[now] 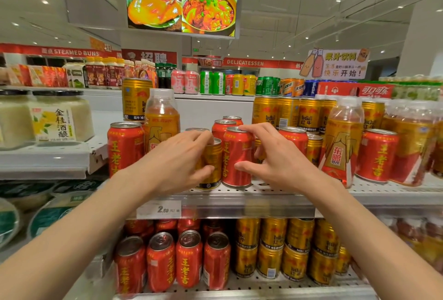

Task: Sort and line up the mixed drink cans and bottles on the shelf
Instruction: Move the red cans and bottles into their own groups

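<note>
On the perforated shelf (239, 190) stand mixed red cans, gold cans and orange-labelled bottles. My left hand (177, 160) grips a gold can (214, 163) at the shelf's front, fingers over its top and thumb low on its side. Right beside it stands a red can (236, 155), which my right hand (275, 155) holds with fingertips on the rim and thumb on the side. Another red can (124, 148) stands at the left with a bottle (161, 124) behind it. To the right are a second bottle (341, 146) and more red and gold cans.
A gold can (135, 99) stands raised behind the left bottle. Gold cans (287, 112) line the back right. The shelf below holds rows of red cans (163, 261) and gold cans (273, 247). Jars (57, 119) sit on the neighbouring shelf to the left. A price tag (159, 209) hangs on the shelf's edge.
</note>
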